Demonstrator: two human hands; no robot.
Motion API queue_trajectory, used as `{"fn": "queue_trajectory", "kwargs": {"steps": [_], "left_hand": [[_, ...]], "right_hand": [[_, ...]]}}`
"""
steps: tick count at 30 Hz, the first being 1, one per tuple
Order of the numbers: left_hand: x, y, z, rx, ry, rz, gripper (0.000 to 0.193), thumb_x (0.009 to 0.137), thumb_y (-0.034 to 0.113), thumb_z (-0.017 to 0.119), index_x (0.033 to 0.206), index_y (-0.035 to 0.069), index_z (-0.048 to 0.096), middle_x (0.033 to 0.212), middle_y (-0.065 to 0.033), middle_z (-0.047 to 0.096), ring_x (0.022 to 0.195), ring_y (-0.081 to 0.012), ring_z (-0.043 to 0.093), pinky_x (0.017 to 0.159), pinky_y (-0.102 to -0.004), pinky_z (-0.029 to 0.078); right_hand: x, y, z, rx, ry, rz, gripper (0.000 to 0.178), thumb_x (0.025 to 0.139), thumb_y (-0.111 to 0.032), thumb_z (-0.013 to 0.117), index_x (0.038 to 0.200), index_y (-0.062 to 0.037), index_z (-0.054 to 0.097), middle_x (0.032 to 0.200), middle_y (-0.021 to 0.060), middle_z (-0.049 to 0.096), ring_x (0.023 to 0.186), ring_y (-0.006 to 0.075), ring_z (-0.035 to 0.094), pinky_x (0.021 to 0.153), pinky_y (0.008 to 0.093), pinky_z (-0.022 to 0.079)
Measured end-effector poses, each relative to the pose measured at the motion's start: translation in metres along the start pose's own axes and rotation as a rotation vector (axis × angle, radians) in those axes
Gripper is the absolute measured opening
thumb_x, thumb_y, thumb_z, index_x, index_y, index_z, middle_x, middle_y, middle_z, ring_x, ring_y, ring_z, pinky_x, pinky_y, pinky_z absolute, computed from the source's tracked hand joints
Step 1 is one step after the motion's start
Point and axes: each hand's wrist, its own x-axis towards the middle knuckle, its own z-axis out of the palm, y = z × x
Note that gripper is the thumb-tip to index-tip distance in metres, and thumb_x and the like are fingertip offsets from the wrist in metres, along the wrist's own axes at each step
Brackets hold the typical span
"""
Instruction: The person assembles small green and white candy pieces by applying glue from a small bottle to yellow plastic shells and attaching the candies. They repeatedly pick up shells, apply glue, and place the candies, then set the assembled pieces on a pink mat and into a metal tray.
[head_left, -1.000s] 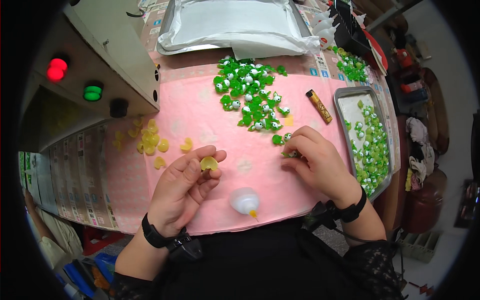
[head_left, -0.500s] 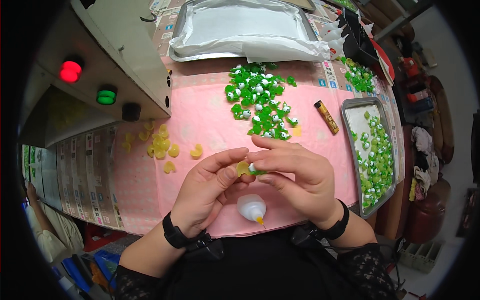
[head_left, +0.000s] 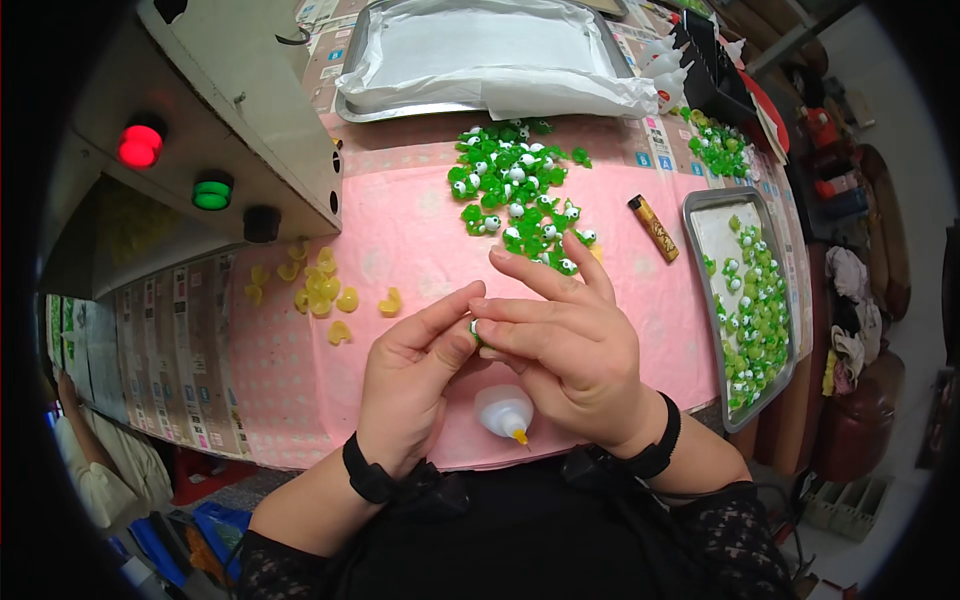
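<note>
In front of me my left hand point(head_left: 408, 375) and my right hand point(head_left: 580, 365) meet, fingertips and thumbs pinched together. Between them shows a bit of a small green piece with a white eyeball point(head_left: 474, 328), pinched by the right hand. The yellow shell-like piece seen in the left hand a moment earlier is now covered by fingers. Just below the hands lies a white squeeze bottle point(head_left: 502, 408), its yellow tip with a thin needle pointing toward me. Beyond my fingers spreads a pile of green eyeball pieces point(head_left: 515, 175). Loose yellow pieces point(head_left: 322, 292) are scattered to the left.
A lighter point(head_left: 654, 228) and a metal tray point(head_left: 735, 212) of green pieces are at the right. A large paper-lined tray point(head_left: 400, 113) stands at the back. A machine box point(head_left: 235, 110) with red and green lamps fills the upper left. White bottles point(head_left: 668, 80) stand back right.
The right hand has moved slightly left, bringing the green eyeball piece against the left hand's fingers, where the yellow piece was showing. Its outer fingers have lifted and spread.
</note>
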Motion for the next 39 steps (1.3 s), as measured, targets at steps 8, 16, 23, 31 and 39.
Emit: {"fn": "queue_trajectory", "kwargs": {"steps": [8,16,23,31,39], "left_hand": [[0.001,0.011,0.004,-0.076,-0.037,-0.084,0.055,0.093,0.018,0.063,0.139,-0.001,0.039,0.114,-0.0117,0.065,0.104,-0.0180,0.063,0.091,-0.0305,0.052],[0.005,0.011,-0.017,0.461,-0.099,0.328,0.030,0.087,0.008,0.069,0.114,0.003,0.057,0.107,-0.0058,0.058,0.096,-0.0125,0.057,0.084,-0.0253,0.048],[0.012,0.021,-0.018,0.557,-0.225,0.355,0.012,0.078,0.000,0.074,0.087,0.003,0.066,0.094,-0.0043,0.056,0.086,-0.0122,0.054,0.076,-0.0247,0.045],[0.019,0.015,-0.024,0.429,-0.319,0.206,0.012,0.077,0.001,0.076,0.084,0.002,0.066,0.089,-0.0039,0.057,0.082,-0.0118,0.054,0.072,-0.0249,0.045],[0.017,0.018,-0.022,0.582,-0.319,0.263,0.012,0.074,0.000,0.076,0.080,0.004,0.067,0.085,-0.0035,0.057,0.080,-0.0120,0.053,0.071,-0.0253,0.044]], "right_hand": [[0.002,0.006,0.008,0.063,0.071,-0.033,0.027,0.070,-0.009,0.074,0.096,-0.0092,0.066,0.105,0.0061,0.063,0.106,0.0276,0.058,0.096,0.0473,0.039],[-0.003,0.013,0.008,0.113,0.049,-0.028,0.030,0.069,-0.011,0.076,0.097,-0.0068,0.066,0.090,0.0071,0.058,0.083,0.0250,0.055,0.074,0.0369,0.042],[-0.004,0.015,0.008,0.246,-0.029,-0.010,0.022,0.073,-0.015,0.072,0.091,-0.0064,0.063,0.084,0.0054,0.057,0.079,0.0251,0.055,0.072,0.0371,0.040],[-0.006,0.021,0.006,0.392,-0.116,0.032,0.018,0.073,-0.017,0.074,0.078,-0.0068,0.060,0.073,0.0064,0.055,0.072,0.0262,0.054,0.066,0.0361,0.040],[-0.006,0.025,0.001,0.501,-0.185,0.103,0.011,0.070,-0.013,0.075,0.076,-0.0069,0.069,0.067,0.0059,0.056,0.065,0.0243,0.056,0.061,0.0354,0.044]]}}
